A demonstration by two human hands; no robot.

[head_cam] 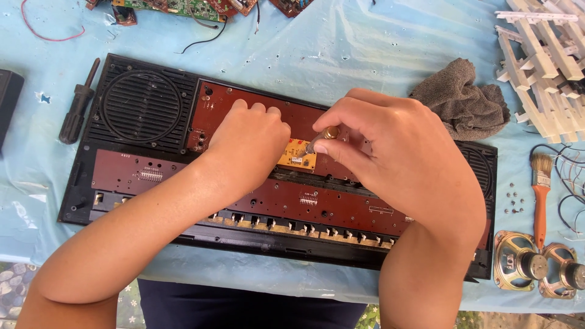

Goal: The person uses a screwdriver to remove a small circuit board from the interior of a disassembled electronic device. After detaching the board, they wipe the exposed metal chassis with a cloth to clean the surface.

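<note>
The right hand [396, 152] pinches a small brass-tipped tool [323, 137], perhaps a screwdriver, its tip on the yellow circuit board [297, 157]. The left hand [250, 149] rests curled and empty on the opened keyboard case [140, 158]. Farther off on the bench [341, 55] lies a grey rag [463, 100].

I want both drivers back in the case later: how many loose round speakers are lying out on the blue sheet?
2. Both lie at the lower right of the blue sheet, side by side: one speaker just below the paintbrush, the other speaker to its right, cut by the frame edge. Others may lie outside view.
</note>
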